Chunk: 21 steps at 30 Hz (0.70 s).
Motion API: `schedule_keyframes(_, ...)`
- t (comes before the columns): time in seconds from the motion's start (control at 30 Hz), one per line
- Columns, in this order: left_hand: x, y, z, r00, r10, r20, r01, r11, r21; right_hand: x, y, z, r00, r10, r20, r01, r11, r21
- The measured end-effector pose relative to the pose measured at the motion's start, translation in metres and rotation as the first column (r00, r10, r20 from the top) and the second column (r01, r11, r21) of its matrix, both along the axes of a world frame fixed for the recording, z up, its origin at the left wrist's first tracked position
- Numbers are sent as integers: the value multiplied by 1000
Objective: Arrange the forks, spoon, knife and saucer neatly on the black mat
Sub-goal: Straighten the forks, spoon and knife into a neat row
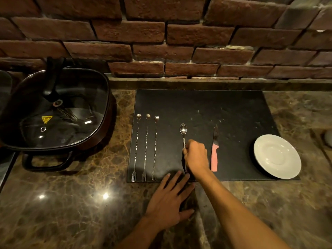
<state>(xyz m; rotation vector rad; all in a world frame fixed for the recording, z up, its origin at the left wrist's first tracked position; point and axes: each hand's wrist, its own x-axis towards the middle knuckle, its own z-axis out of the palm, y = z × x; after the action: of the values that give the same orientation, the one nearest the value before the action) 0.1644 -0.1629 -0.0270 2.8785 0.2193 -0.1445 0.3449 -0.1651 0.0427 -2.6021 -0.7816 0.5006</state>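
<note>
The spoon lies on the black mat, its handle gripped by the right hand. Just right of that hand lies the knife, farther right the saucer; three forks lie well left. The left hand rests flat, fingers spread, at the mat's near edge.

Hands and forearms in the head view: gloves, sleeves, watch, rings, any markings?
Both are bare. The left hand and right hand wear no gloves, and no rings or watch are visible. Both forearms are uncovered up to the frame edge, with no sleeves, bands or markings visible.
</note>
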Motion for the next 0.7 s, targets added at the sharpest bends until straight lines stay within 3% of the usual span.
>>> schedule_keyframes(0.2,-2,3,2,1000,-23,13,23,999,-37,-8,22,-5,997,-30,-73,31,999,13)
schedule_keyframes(0.7,-1,3,6,1000,-26,-5,25,999,-25,-11,25,-6,999,-25,-28,26,999,25)
